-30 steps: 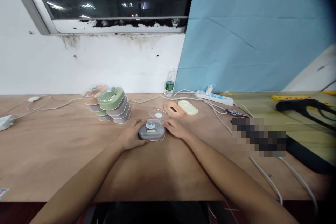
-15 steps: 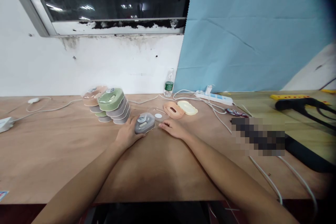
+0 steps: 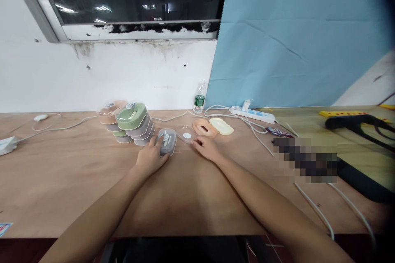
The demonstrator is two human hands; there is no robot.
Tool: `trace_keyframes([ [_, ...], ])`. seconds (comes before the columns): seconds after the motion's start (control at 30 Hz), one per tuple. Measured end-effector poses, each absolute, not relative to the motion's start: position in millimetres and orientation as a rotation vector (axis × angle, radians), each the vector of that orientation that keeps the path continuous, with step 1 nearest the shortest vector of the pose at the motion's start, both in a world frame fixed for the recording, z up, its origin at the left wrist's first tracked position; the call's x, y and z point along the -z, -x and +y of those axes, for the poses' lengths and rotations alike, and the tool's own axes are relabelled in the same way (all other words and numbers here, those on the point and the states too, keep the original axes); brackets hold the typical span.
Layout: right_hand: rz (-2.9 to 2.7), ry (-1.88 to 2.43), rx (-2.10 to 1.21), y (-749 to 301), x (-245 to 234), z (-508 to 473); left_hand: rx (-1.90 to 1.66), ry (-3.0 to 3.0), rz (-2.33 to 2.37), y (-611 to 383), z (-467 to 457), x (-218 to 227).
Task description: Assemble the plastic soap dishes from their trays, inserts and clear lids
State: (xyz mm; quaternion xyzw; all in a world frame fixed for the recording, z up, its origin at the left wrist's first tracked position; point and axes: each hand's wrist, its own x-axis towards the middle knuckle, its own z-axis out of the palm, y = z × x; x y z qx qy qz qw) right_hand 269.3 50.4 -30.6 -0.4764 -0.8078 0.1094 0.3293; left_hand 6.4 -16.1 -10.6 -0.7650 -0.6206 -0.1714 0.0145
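My left hand (image 3: 150,157) grips a grey oval box with a clear lid (image 3: 167,141), tilted up on its side just right of a leaning stack of green, grey and peach boxes (image 3: 132,122). My right hand (image 3: 208,148) rests on the wooden table (image 3: 77,172), its fingertips touching the edge of a loose clear lid with a white sticker (image 3: 186,134). Behind that lid lie an orange box base (image 3: 204,128) and a cream one (image 3: 221,125).
White cables and a power strip (image 3: 252,115) run across the back right. A small water bottle (image 3: 200,97) stands by the wall. A black and yellow tool (image 3: 354,121) lies far right. A white adapter (image 3: 6,144) sits at the left edge.
My left hand has lifted the grey box from flat in front of me, tilted it and carried it left and back toward the stack. My right hand let go of it and moved to the clear lid.
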Motion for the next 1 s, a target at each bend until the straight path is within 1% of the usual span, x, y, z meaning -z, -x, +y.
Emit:
trace_keyframes([
  [0.13,-1.883,1.223,-0.001,-277,28,60,0.560,2.315,-2.039,-1,-12,12],
  [0.23,-1.842,1.259,0.094,-291,28,70,0.569,2.305,-2.037,2,-9,13],
  [0.37,-1.716,1.460,0.169,-324,33,86,0.623,2.318,-2.007,3,-5,14],
  [0.47,-1.667,1.664,0.162,-349,39,97,0.670,2.325,-1.999,4,-1,17],
  [0.57,-1.679,1.874,0.066,-363,46,103,0.676,2.329,-1.993,6,3,19],
  [0.63,-1.698,1.940,0.014,-367,50,104,0.705,2.336,-1.982,7,4,20],
  [0.8,-1.687,1.836,0.042,-365,50,103,0.920,2.454,-1.840,5,-2,16],
  [0.93,-1.409,1.534,0.069,-352,32,90,0.983,2.623,-1.647,0,-11,12],
  [1.0,-1.343,1.366,-0.009,-337,23,78,0.983,2.682,-1.573,-3,-15,11],
])
